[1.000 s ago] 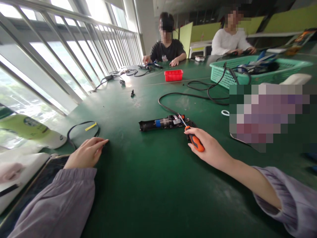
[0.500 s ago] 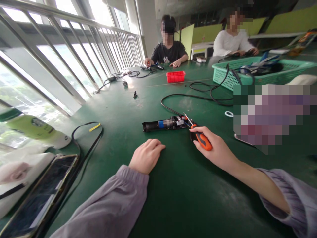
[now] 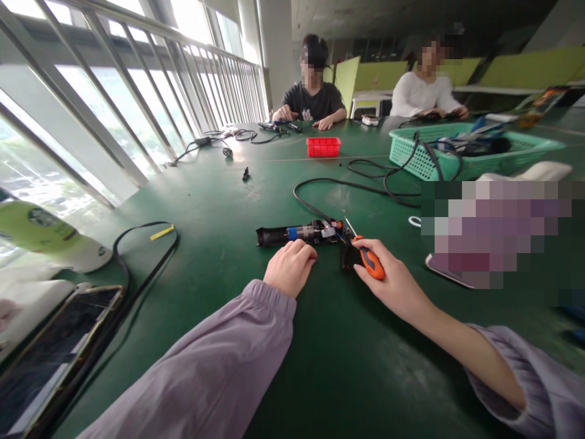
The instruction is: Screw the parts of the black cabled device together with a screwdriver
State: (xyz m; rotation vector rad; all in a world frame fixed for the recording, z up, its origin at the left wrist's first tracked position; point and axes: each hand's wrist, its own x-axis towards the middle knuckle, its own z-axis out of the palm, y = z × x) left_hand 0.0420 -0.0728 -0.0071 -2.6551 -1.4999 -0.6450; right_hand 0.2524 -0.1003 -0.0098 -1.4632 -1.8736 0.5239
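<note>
An opened black corded device (image 3: 299, 233) lies across the green table (image 3: 320, 366). A silver and blue cylinder and small wires show inside it; its exact kind I cannot tell. My left hand (image 3: 292, 268) is at its near side, fingers curled and tips partly hidden, so I cannot tell whether it touches the device. My right hand (image 3: 388, 274) grips an orange and grey screwdriver (image 3: 373, 263) by the handle. The thin metal shaft points up and left, close to the device's right end. A black part (image 3: 348, 258) sits just left of the screwdriver handle.
A black cord (image 3: 347, 183) loops behind the device towards a green basket (image 3: 404, 152) of tools and cables. Beyond stand a red tray (image 3: 323, 147) and two seated people. A phone (image 3: 59, 360), a strap (image 3: 158, 274) and a bottle (image 3: 55, 235) are at left. A blurred-out object fills the right.
My left hand has moved right and forward, up to the device's near edge. My right hand still holds the screwdriver, slightly farther from the device. The view has shifted a little.
</note>
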